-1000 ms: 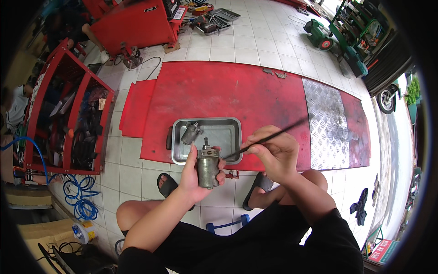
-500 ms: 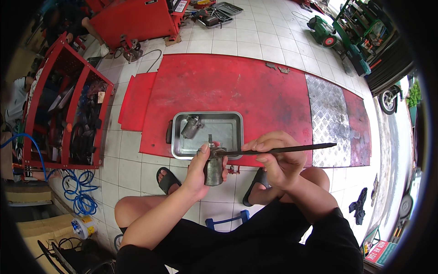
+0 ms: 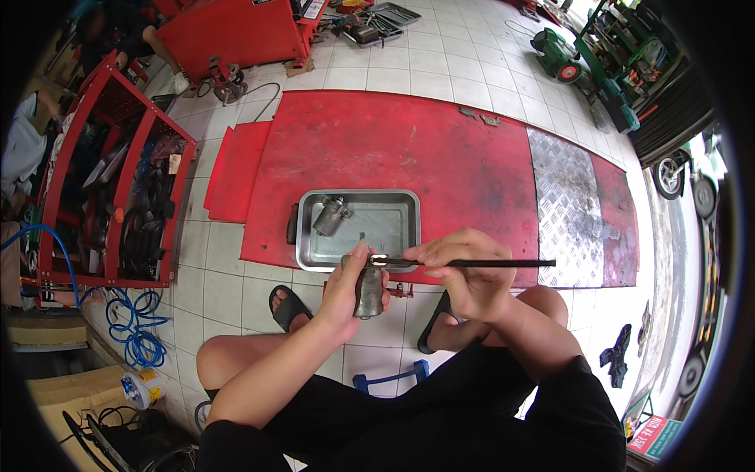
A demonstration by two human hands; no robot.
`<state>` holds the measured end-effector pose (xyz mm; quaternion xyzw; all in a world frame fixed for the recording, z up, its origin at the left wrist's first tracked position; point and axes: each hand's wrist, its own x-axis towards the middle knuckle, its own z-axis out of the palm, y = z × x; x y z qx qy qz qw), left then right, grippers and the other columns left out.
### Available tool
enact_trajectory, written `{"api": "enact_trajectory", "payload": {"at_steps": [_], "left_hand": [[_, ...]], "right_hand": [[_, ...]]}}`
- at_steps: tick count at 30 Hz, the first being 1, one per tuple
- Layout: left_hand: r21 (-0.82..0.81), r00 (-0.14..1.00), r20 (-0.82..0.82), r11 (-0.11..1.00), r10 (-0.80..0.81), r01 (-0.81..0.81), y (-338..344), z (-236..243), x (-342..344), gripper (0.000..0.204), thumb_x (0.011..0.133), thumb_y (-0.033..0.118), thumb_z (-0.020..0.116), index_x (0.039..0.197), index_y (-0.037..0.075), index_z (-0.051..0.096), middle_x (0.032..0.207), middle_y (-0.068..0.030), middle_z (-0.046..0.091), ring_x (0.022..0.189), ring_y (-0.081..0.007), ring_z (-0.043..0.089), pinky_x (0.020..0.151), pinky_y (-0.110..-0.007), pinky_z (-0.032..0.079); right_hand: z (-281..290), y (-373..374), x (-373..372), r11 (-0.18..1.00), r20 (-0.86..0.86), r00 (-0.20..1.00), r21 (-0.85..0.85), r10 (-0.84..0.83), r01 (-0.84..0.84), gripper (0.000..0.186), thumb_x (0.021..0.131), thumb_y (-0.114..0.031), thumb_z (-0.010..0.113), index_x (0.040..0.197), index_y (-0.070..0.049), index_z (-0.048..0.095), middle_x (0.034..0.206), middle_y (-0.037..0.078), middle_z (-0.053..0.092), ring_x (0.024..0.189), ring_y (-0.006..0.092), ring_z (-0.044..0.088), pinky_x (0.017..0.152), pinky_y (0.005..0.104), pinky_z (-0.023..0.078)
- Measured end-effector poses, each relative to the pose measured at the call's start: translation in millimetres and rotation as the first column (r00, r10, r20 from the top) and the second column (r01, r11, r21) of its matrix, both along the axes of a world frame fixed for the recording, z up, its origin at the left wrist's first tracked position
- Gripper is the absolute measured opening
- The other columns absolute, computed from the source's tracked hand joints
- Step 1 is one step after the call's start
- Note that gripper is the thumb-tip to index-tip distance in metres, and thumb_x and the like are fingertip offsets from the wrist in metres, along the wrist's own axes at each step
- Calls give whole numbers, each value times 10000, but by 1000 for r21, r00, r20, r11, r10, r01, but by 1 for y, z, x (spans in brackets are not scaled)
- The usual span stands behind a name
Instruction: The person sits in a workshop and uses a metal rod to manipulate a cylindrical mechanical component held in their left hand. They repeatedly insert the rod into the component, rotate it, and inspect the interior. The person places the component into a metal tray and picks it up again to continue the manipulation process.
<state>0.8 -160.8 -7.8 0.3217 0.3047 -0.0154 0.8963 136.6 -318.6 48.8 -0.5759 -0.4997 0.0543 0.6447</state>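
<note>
My left hand [image 3: 342, 293] grips a grey metal cylindrical motor [image 3: 369, 297] upright, with a short shaft on top. My right hand [image 3: 472, 279] holds a long, thin dark tool [image 3: 533, 263] level in its fingertips, its left end at the motor's top, where a small white or shiny patch shows; whether it touches is hard to tell. Just beyond both hands lies a steel tray [image 3: 415, 212], with a second, similar metal part [image 3: 328, 222] lying in its left side. The tray rests on a worn red platform [image 3: 472, 165].
A red shelf cart [image 3: 110, 189] stands left, with two other people [image 3: 27, 141] behind it. Blue hose [image 3: 138, 330] coils on the tiles. A red cabinet [image 3: 228, 39], green machine [image 3: 554, 55] and wheel [image 3: 668, 173] are farther off. My sandalled feet [image 3: 287, 307] flank a blue stool [image 3: 391, 377].
The dark tool has swung from a rising slant to level, its tip now at the motor's top. My left hand and the motor have shifted slightly right.
</note>
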Motion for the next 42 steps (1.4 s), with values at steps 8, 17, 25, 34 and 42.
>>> {"api": "enact_trajectory", "payload": {"at_steps": [8, 17, 25, 34, 42], "left_hand": [[-17, 999, -41, 999, -29, 29, 3, 0, 1, 446, 951, 556, 579, 1066, 129, 521, 785, -69, 615, 571, -190, 622, 517, -331, 526], [-72, 984, -75, 985, -161, 156, 10, -7, -3, 524, 975, 617, 458, 1033, 107, 561, 761, -73, 601, 576, -208, 622, 511, -343, 520], [-63, 984, -65, 985, -167, 163, 8, 2, 1, 514, 978, 605, 466, 992, 100, 561, 744, -78, 599, 567, -210, 622, 498, -346, 519], [40, 972, -222, 996, -71, 81, 6, 1, 4, 520, 895, 596, 638, 935, 87, 544, 710, -65, 611, 503, -190, 608, 450, -337, 516], [31, 966, -228, 990, -126, 136, 14, 2, -2, 492, 897, 558, 662, 939, 81, 553, 695, -61, 601, 494, -174, 596, 434, -329, 500]], "right_hand": [[4, 2, 9, 996, 24, 996, -22, 85, -85, 117, 869, 140, 578, 889, 36, 629, 862, 143, 634, 918, 328, 729, 799, 408, 624], [8, 0, 11, 977, 97, 976, -102, 196, -187, 219, 747, 174, 595, 872, 7, 662, 886, 142, 706, 914, 305, 736, 770, 383, 617], [11, -3, 13, 992, 22, 1000, -125, 21, -18, 98, 919, 38, 571, 988, 71, 630, 954, 190, 668, 871, 271, 703, 763, 365, 568], [-2, -4, 5, 943, -376, 921, -330, -98, -34, 217, 978, -115, 617, 972, 97, 668, 775, 159, 711, 717, 191, 731, 658, 270, 581], [-1, -9, 24, 950, 60, 983, -275, 171, -148, 95, 857, -33, 717, 943, 6, 707, 860, 141, 724, 735, 249, 726, 633, 326, 572]]}}
